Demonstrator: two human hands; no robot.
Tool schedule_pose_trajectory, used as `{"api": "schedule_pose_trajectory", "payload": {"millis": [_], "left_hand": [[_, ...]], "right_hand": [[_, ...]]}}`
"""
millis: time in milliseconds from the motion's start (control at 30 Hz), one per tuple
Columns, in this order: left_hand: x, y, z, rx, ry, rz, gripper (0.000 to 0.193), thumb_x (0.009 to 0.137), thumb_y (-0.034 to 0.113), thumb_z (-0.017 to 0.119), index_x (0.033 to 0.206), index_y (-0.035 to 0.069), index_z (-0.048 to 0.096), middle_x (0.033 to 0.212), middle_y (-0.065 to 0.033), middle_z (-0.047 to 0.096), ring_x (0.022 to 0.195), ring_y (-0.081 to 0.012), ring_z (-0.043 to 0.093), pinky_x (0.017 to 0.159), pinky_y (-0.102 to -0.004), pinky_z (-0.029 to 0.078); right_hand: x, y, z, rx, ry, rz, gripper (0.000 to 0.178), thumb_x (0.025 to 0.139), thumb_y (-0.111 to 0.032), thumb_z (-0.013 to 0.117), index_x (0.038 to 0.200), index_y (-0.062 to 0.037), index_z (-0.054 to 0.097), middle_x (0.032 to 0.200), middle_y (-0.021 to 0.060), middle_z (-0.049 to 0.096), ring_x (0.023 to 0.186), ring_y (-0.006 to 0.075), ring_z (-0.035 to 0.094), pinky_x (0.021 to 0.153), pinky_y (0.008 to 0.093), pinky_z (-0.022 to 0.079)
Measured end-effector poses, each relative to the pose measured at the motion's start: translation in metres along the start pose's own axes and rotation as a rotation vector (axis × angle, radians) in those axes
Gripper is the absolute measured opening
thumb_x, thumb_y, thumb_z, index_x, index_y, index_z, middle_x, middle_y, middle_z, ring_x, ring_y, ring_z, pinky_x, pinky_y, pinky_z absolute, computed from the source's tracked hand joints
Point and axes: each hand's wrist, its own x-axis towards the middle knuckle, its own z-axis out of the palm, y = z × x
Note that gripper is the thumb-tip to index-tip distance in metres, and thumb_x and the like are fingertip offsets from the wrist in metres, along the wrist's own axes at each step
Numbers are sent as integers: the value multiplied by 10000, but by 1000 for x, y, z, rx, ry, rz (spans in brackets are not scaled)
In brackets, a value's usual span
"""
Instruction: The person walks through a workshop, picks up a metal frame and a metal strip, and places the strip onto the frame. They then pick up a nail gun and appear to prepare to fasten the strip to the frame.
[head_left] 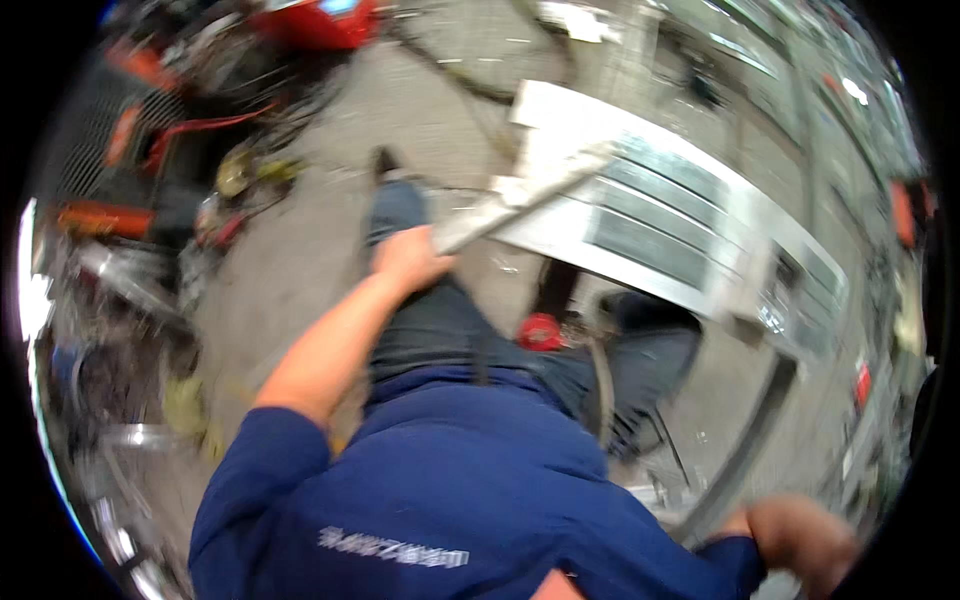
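My left hand (410, 258) is out in front of my legs, fingers closed round the near end of a long, pale grey metal bar (525, 203). The bar slants up to the right, its far end over a silver metal panel or low bench top (640, 285) with dark grey slats (652, 245). Down at the lower right, beside my body, my right hand (812, 545) is badly smeared by motion; its fingers cannot be made out. A dark grey metal strip (745, 435) runs between that hand and the panel.
Cables, tools and orange-framed equipment (105, 220) crowd the left side. At the top stands a red case (320, 25). A round red part (540, 332) sits under the panel's near edge, close to my legs. Long metal profiles (800, 150) line the right.
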Motion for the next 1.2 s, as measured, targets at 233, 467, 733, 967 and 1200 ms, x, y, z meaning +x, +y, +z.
{"api": "schedule_pose_trajectory", "payload": {"millis": [233,467,733,967,1200], "left_hand": [[-27,43,-22,102,142,48,441,741,434,729,905,30,663,879,-229,691,864,-402,665,764,-486,524],[-2,13,-1,12,104,67,439,740,436,729,885,27,664,881,-226,693,864,-398,669,767,-480,528],[-1,12,-2,9,97,54,427,739,424,733,894,33,663,888,-222,695,872,-393,670,774,-472,529],[-6,15,-9,19,95,35,425,744,422,723,898,30,665,890,-220,697,875,-391,671,779,-472,530],[-4,12,-5,19,90,43,430,736,414,724,918,28,666,906,-221,696,883,-388,670,790,-474,525]], "right_hand": [[-72,-25,91,700,-833,455,231,892,-120,667,1067,31,682,960,103,687,806,169,616,739,286,501],[-181,-102,206,527,-1223,377,542,725,-219,813,1194,-27,622,1227,149,592,1144,348,563,967,403,470],[-191,-109,237,420,-1401,191,532,650,-249,853,1083,-34,630,1124,153,588,1125,350,542,983,437,436],[-194,-121,221,449,-1275,65,466,715,-130,757,1139,-82,570,1029,122,629,1050,322,588,994,452,399],[-214,-119,199,481,-1089,13,248,818,-69,609,1063,-100,632,919,87,659,908,317,634,873,418,481]]}}
